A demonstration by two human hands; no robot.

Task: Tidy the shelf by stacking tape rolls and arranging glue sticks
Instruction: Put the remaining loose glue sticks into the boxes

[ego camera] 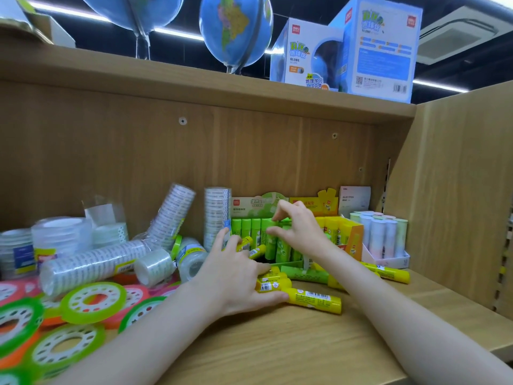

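My left hand (236, 276) grips a bundle of yellow glue sticks (270, 283) low on the shelf, in front of the green display box (294, 266). My right hand (298, 227) reaches over that box, its thumb and fingers pinching the top of an upright green glue stick (270, 240). One yellow glue stick (316, 300) lies loose by my left thumb, another (388, 272) further right. Clear tape roll tubes (91, 266) lie and lean at the left, with one tube (216, 215) upright. Flat green and pink tape rolls (93, 301) are scattered at the front left.
A yellow glue stick box (344, 234) and a tray of pastel glue sticks (380, 237) stand at the right, against the shelf side wall (449, 195). Wider clear tape stacks (61, 236) sit at the far left. Globes (236, 31) and globe boxes (374, 48) stand on the upper shelf.
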